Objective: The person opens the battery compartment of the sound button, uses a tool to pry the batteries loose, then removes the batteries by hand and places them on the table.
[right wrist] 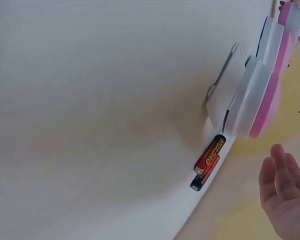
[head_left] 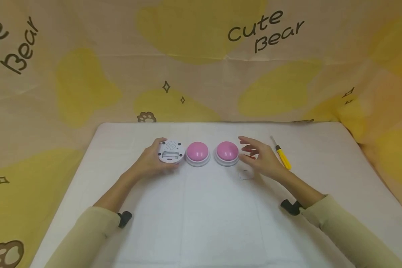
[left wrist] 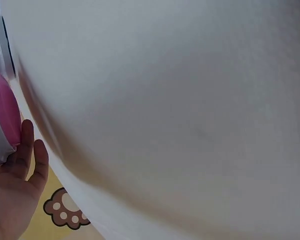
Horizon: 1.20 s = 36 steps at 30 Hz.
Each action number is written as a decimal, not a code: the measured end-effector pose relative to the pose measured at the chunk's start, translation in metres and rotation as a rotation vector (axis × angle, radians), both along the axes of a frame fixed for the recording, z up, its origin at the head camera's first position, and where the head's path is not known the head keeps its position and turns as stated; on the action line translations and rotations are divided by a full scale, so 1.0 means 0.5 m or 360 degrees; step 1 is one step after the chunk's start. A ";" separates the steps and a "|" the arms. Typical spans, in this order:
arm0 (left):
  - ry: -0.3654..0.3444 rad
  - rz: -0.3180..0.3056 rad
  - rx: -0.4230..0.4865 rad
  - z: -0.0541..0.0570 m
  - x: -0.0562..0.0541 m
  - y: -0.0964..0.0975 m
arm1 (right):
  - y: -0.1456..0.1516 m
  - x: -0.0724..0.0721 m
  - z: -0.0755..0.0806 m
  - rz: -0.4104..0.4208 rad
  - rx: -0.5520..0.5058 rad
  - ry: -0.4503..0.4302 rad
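Note:
My left hand (head_left: 150,160) grips a round push-button buzzer (head_left: 171,148) by its edge. Its white underside faces up, showing speaker holes and an uncovered battery compartment with no batteries inside; its pink dome (left wrist: 7,110) points down. Two more buzzers, a middle one (head_left: 197,152) and a right one (head_left: 227,151), rest pink dome up beside it. My right hand (head_left: 264,158) hovers with spread, loosely bent fingers just right of the right buzzer. Below that hand lie two red-and-black batteries (right wrist: 210,156) side by side.
A small white battery cover (head_left: 246,175) lies just in front of the right buzzer. To the right of my right hand is a screwdriver (head_left: 283,157) with a yellow handle. A patterned cloth (head_left: 201,74) hangs behind the white table (head_left: 217,223).

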State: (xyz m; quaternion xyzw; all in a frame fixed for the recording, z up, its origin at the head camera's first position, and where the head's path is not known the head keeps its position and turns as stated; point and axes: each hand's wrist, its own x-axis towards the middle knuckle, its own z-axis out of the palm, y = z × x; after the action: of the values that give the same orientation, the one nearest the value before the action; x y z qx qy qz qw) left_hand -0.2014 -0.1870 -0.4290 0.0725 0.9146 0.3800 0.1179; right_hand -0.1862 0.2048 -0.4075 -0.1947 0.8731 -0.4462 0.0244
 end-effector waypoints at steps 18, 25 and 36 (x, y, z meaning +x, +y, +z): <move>-0.0044 -0.0024 0.0004 -0.013 -0.006 -0.014 | -0.002 0.005 0.013 0.0004 -0.0017 0.0065; -0.0033 -0.0028 -0.0067 -0.010 -0.002 -0.013 | 0.001 0.005 0.014 0.0005 -0.0019 0.0089; 0.0035 0.0000 -0.0253 0.014 -0.002 0.001 | 0.002 0.007 0.018 -0.0005 -0.0020 0.0120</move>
State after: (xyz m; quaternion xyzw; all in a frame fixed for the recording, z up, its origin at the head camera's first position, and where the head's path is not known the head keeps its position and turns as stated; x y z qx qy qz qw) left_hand -0.2025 -0.1864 -0.4219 0.0671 0.9431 0.3053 0.1133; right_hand -0.1829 0.2060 -0.3987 -0.2101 0.8709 -0.4441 -0.0105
